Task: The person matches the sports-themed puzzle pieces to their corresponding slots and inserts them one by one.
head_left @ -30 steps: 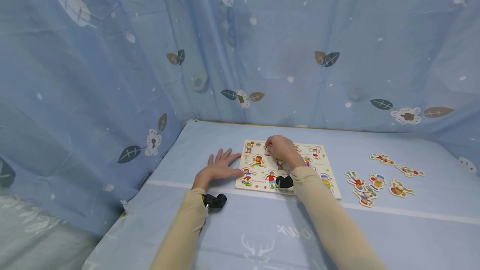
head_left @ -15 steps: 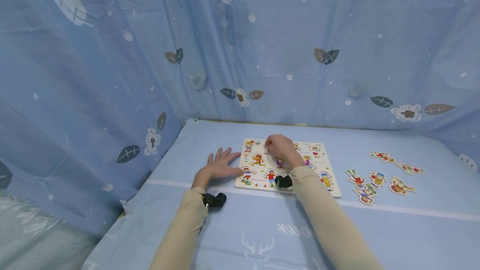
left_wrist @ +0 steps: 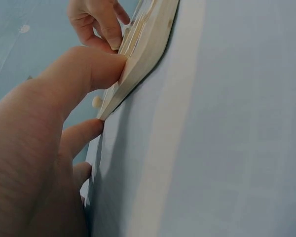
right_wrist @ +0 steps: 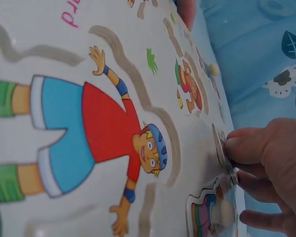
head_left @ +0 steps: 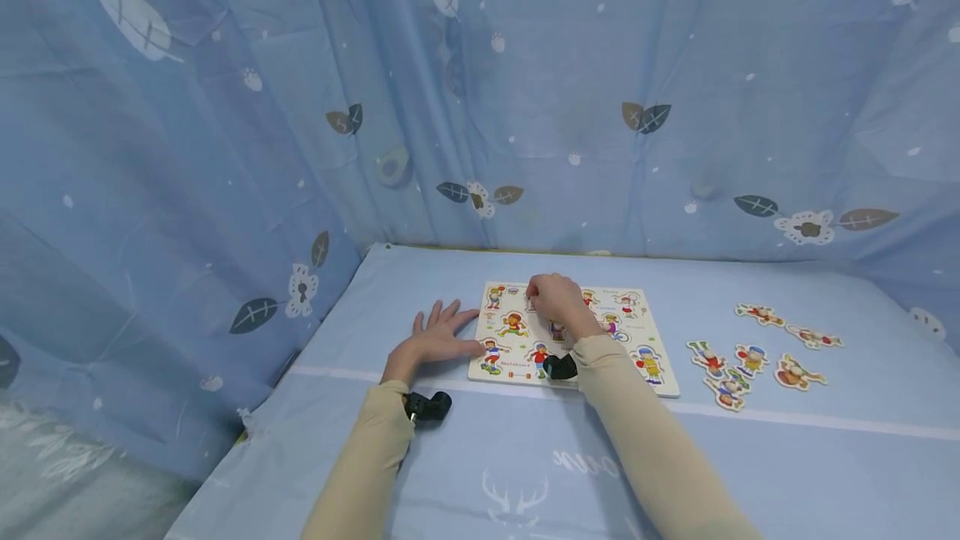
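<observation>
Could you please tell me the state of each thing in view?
Puzzle board: lying on the cloth, partly filled.
Red-shirted figure's recess: empty.
Held piece: pinched; whether seated, unclear.
Loose pieces: six, outside the board.
Left hand: fingers spread, touching the board.
Right hand: pinching the held piece.

the puzzle board (head_left: 641,336) lies on the counter (head_left: 465,465), before the curtain (head_left: 570,107), which hangs behind and to the left. left of the board is the left hand (head_left: 437,336), its thumb touching the board's edge. the right hand (head_left: 557,298) is over the board's rear half, a held piece (right_wrist: 222,150) between its fingers; another piece (right_wrist: 204,217) lies on the board just before it. right of the board are three loose pieces (head_left: 708,358) close together, a single piece (head_left: 799,372) to their right, and two end-to-end pieces (head_left: 760,314) farther back.
</observation>
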A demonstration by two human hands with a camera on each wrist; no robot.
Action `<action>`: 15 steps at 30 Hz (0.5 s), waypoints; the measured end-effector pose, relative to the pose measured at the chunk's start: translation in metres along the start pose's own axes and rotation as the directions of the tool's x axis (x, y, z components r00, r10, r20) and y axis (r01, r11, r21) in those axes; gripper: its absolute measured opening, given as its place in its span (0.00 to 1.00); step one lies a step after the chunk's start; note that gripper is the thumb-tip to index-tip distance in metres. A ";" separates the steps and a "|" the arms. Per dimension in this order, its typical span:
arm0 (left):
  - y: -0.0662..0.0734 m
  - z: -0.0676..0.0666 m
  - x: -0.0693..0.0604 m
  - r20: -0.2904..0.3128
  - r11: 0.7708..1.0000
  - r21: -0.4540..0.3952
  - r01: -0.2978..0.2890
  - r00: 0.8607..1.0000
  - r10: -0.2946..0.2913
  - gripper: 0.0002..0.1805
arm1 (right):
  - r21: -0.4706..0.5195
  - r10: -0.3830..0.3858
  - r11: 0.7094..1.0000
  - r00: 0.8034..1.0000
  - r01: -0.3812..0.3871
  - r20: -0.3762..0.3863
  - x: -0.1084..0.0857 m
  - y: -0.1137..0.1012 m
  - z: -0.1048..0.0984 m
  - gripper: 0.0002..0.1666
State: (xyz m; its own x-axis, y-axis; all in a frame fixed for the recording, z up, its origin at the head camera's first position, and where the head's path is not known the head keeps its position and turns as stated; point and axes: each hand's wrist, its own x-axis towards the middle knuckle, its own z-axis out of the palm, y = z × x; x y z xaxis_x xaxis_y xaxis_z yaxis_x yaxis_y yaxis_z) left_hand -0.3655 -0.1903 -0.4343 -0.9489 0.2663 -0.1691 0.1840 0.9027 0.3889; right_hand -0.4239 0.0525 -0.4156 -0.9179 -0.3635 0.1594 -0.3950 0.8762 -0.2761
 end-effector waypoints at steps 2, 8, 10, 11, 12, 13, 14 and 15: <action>0.001 0.000 0.000 -0.001 1.000 0.003 0.002 1.000 -0.002 0.46 | -0.020 0.002 1.000 1.000 -0.002 0.000 0.001 0.000 0.001 0.12; 0.001 -0.002 -0.002 -0.016 1.000 -0.005 -0.004 1.000 0.004 0.45 | -0.057 0.001 0.998 1.000 -0.002 -0.021 0.003 -0.003 0.006 0.10; 0.000 -0.001 -0.002 -0.011 1.000 -0.001 -0.008 1.000 0.008 0.46 | -0.060 0.012 0.998 1.000 -0.012 -0.013 0.002 -0.004 0.007 0.10; 0.000 -0.001 -0.002 -0.011 1.000 -0.002 -0.011 1.000 0.010 0.46 | -0.061 0.020 0.998 1.000 -0.021 -0.010 0.002 -0.005 0.008 0.10; 0.000 0.000 -0.002 -0.011 1.000 -0.001 -0.012 1.000 0.012 0.46 | -0.062 0.028 0.998 1.000 -0.029 -0.007 0.001 -0.006 0.008 0.09; -0.001 0.000 -0.002 -0.010 1.000 -0.004 -0.015 1.000 0.015 0.46 | -0.065 0.035 0.997 0.999 -0.035 -0.005 0.001 -0.008 0.008 0.09; -0.001 0.000 -0.002 -0.011 1.000 -0.009 -0.017 1.000 0.017 0.46 | -0.067 0.040 0.997 0.999 -0.040 -0.009 0.001 -0.009 0.009 0.10; -0.001 0.000 -0.002 -0.013 1.000 -0.011 -0.017 1.000 0.017 0.46 | -0.068 0.044 0.997 0.999 -0.045 -0.013 0.001 -0.010 0.009 0.09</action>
State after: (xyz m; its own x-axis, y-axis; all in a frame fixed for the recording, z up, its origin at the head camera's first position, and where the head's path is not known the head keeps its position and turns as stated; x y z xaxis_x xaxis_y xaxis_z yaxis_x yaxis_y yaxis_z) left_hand -0.3634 -0.1917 -0.4345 -0.9488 0.2776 -0.1510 0.1977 0.8943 0.4014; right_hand -0.4214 0.0405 -0.4208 -0.9337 -0.3206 0.1593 -0.3500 0.9111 -0.2177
